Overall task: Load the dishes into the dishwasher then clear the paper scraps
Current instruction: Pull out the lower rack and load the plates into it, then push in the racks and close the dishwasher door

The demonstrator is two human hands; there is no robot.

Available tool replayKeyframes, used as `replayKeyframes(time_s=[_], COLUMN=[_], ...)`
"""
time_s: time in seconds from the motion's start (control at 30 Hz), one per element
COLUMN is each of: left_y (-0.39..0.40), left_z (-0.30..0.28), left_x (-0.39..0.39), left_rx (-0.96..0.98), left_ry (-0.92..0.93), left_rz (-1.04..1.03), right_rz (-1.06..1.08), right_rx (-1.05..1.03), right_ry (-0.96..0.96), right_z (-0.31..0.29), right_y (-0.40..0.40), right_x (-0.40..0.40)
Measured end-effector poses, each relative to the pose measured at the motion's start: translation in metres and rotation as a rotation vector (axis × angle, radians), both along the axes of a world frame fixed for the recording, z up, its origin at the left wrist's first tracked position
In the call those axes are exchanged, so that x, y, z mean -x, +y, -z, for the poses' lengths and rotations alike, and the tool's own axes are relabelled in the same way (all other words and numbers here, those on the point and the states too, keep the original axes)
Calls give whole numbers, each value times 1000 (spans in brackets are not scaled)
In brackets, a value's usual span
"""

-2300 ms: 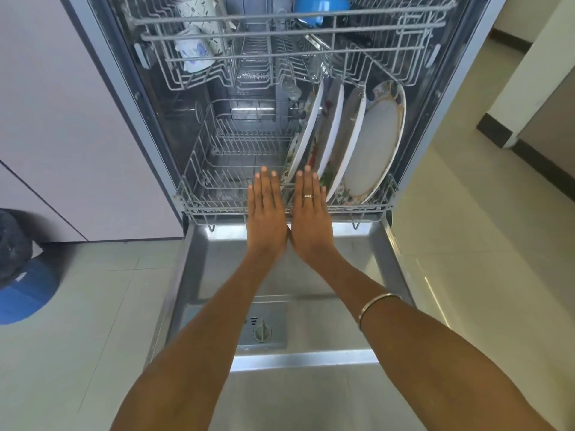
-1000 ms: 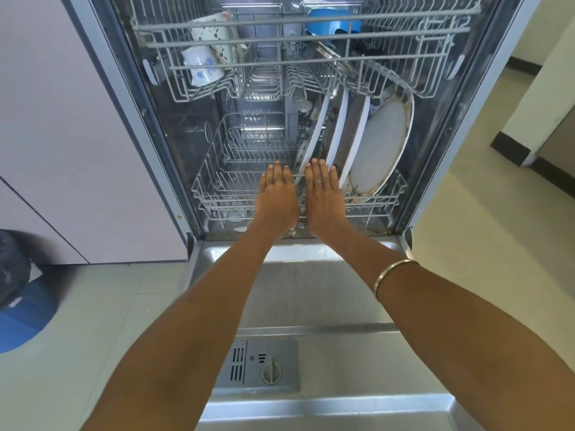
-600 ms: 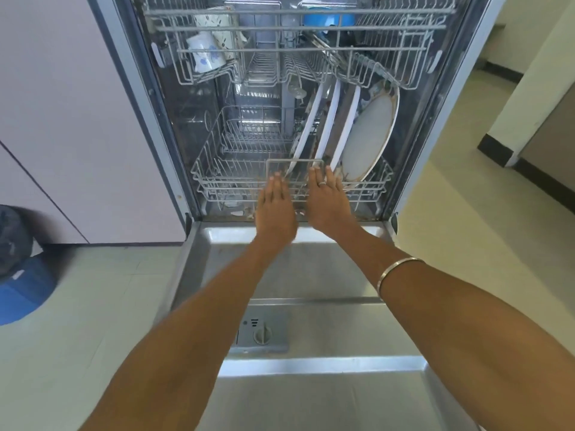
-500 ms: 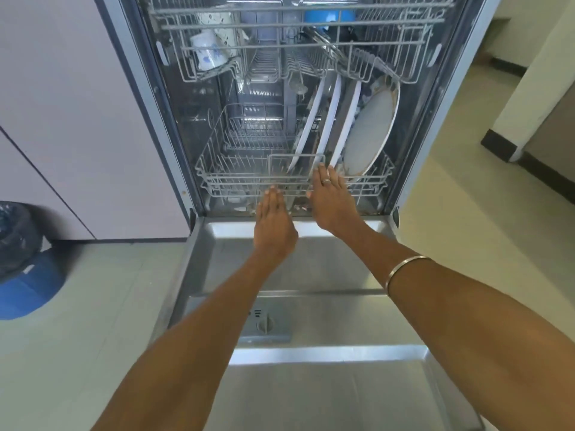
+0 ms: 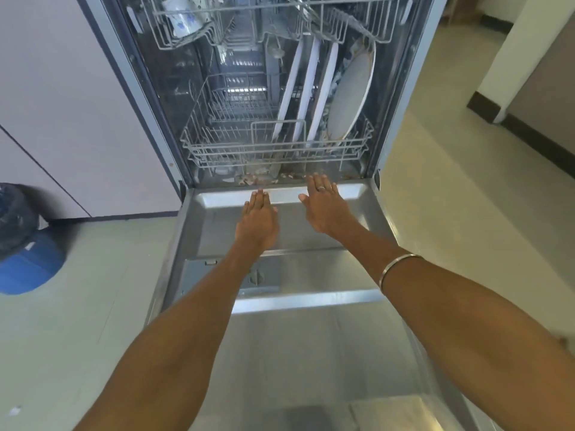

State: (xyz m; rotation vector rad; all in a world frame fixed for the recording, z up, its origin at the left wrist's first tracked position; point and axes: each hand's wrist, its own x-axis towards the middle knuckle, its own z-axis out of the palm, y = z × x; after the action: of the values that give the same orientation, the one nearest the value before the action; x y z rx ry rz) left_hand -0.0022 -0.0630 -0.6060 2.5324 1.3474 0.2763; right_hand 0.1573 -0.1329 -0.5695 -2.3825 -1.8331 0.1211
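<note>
With the plates point(image 5: 306, 88) standing in the lower rack point(image 5: 277, 149) inside the dishwasher, loading appears complete; left hand point(image 5: 258, 219) and right hand point(image 5: 323, 203), both flat and empty, hover over the open door point(image 5: 311, 353), which likely needs closing next.

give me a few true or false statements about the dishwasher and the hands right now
1. Both hands are flat and hold nothing. True: the left hand and the right hand have straight fingers above the open door.
2. The plates stand on edge in the right half of the lower rack. True.
3. The lower rack is pulled out over the door. False: it sits inside the tub.
4. A cup sits in the upper rack on the left. True.
5. The left wrist wears a bangle. False: the bangle is on the right forearm.
</note>
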Motion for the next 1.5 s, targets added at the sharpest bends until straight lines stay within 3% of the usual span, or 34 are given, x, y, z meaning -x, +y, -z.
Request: replayKeyframes(time_s=[0.4, 0.83, 1.17, 1.23, 1.37, 1.5], left_y=[-93, -215, -300, -315, -342, -361], left_z=[21, -46, -72, -79, -98, -87], left_x=[42, 90, 123, 126, 132, 147], left_rx=[124, 465, 647, 663, 666, 916], left_ry=[25, 162, 202, 208, 164, 117], left_rz=[75, 53, 10, -92, -513, -756], right_rz=[20, 94, 99, 114, 219, 467], right_rx=[226, 494, 584, 543, 504, 585], right_ry=[122, 339, 374, 402, 437, 579], right_z=[27, -31, -38, -46, -59, -52], right_y=[-81, -210, -294, -312, -340, -354], right_x=[42, 100, 148, 162, 182, 200])
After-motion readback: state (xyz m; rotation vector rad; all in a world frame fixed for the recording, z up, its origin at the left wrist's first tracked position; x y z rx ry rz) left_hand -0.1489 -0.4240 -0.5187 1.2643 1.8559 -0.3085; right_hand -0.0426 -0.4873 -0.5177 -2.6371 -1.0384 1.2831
